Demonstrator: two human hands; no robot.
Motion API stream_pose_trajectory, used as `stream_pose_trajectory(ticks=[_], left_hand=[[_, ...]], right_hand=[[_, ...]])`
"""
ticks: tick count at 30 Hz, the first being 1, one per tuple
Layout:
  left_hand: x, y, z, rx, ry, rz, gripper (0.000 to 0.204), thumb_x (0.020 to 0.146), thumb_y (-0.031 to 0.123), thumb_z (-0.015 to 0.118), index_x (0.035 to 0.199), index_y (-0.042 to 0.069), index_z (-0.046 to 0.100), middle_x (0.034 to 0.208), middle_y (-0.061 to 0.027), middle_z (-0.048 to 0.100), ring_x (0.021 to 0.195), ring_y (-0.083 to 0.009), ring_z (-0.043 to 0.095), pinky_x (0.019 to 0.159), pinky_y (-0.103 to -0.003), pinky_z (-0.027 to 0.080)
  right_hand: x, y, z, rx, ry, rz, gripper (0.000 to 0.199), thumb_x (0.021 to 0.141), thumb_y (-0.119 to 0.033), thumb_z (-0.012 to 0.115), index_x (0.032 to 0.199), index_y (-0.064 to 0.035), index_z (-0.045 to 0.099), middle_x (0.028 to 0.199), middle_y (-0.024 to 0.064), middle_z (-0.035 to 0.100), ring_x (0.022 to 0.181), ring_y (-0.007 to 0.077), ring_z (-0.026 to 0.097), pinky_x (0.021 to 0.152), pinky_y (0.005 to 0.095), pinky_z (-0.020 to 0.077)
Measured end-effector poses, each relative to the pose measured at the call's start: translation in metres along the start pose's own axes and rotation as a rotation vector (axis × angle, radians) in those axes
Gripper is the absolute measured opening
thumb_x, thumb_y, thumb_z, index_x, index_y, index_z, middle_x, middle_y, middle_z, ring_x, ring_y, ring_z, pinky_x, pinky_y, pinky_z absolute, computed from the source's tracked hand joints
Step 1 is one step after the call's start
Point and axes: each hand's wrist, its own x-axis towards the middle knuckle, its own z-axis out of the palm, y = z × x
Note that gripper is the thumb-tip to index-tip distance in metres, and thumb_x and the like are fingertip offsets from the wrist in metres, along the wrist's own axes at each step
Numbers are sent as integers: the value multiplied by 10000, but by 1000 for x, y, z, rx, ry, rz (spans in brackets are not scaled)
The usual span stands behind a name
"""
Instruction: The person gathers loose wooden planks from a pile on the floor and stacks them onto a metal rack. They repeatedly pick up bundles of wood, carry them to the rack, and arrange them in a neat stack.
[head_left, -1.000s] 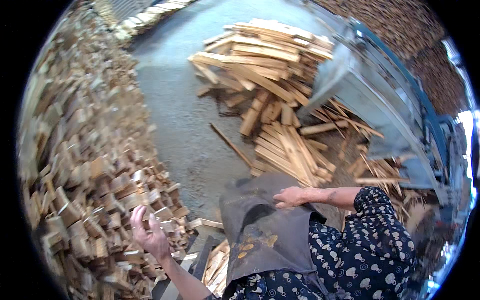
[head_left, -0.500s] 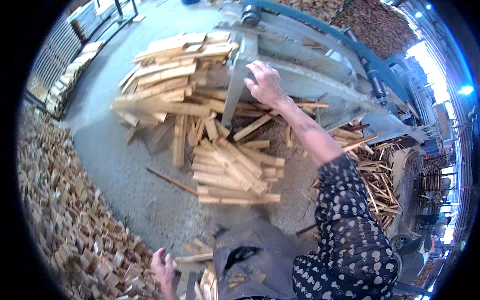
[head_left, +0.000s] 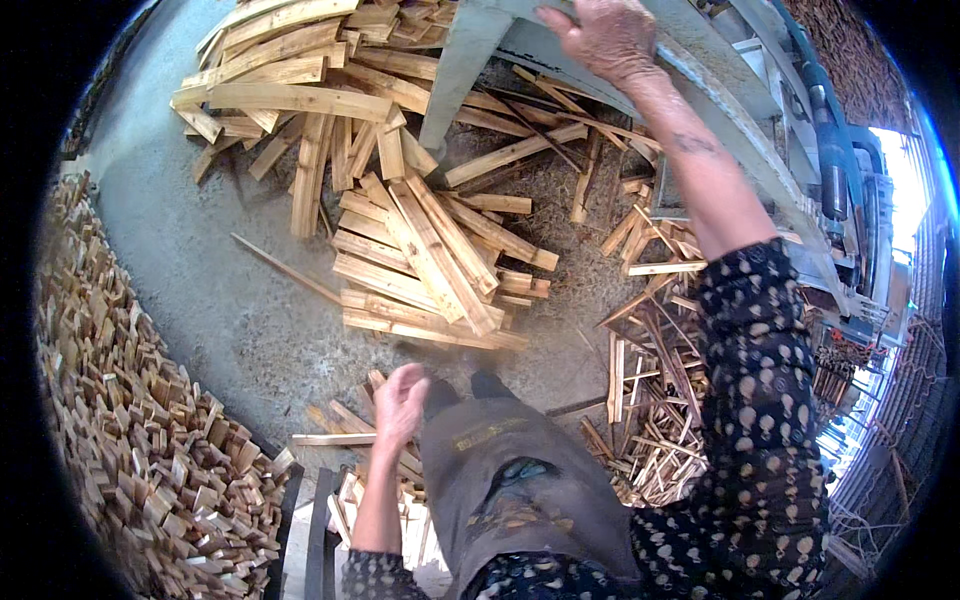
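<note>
My right hand (head_left: 612,42) is stretched out over the top of a pale grey metal machine frame (head_left: 470,55). Its thumb stands apart, while the picture's top edge cuts off part of the other fingers; no held thing shows. My left hand (head_left: 400,398) hangs low beside my brown apron (head_left: 520,480), empty, its fingers loosely extended. Short wooden boards (head_left: 420,255) lie in a loose, crossed pile on the floor ahead of me. Farther off, against the machine's leg, sits a larger pile of boards (head_left: 290,95).
A big heap of small wooden pieces (head_left: 150,430) fills the left side. Thin scrap sticks (head_left: 650,390) lie tangled under and beside the machine at right. One narrow stick (head_left: 285,268) lies alone on the concrete floor (head_left: 200,290). More wood pieces (head_left: 340,425) lie near my left hand.
My view has tilted down and shifted, so the board piles sit higher in the picture. My left hand has risen and come inward toward the apron. My right hand stays out over the machine.
</note>
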Motion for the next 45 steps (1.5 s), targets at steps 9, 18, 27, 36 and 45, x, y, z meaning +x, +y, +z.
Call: stream_pose_trajectory(ticks=[9,18,27,36,45], left_hand=[[107,-76,40,-230,149,-198,287,815,157,531,1038,-22,541,952,-107,589,890,-171,541,806,-289,418],[192,-141,72,68,440,-84,610,768,314,612,1198,-54,386,1181,-244,437,1112,-324,422,936,-397,334],[239,-144,169,605,528,-190,1036,545,349,765,1326,8,175,1293,-364,168,1213,-475,178,1014,-455,187],[236,-154,164,500,545,-180,977,573,206,721,1319,-29,136,1286,-299,228,1190,-405,260,1013,-407,220],[239,-190,152,-762,744,-163,764,767,289,593,1313,-25,162,1283,-209,290,1184,-293,326,984,-382,285]], right_hand=[[4,5,-1,-105,103,-165,610,694,-393,607,1157,-26,458,1006,182,552,906,344,544,772,399,439],[-98,-32,53,456,89,-466,520,689,-277,647,1136,-50,511,1138,151,517,1083,319,465,942,429,329],[-463,1,278,510,-1203,539,894,676,-359,666,1327,1,169,1247,286,351,1146,400,379,993,416,282],[-399,-23,252,795,-1316,575,614,623,-183,666,1149,-9,400,988,198,563,885,297,574,790,377,463],[-420,-122,269,1237,-1107,590,736,708,-392,628,1241,19,329,1201,225,372,1154,338,351,974,452,291]])
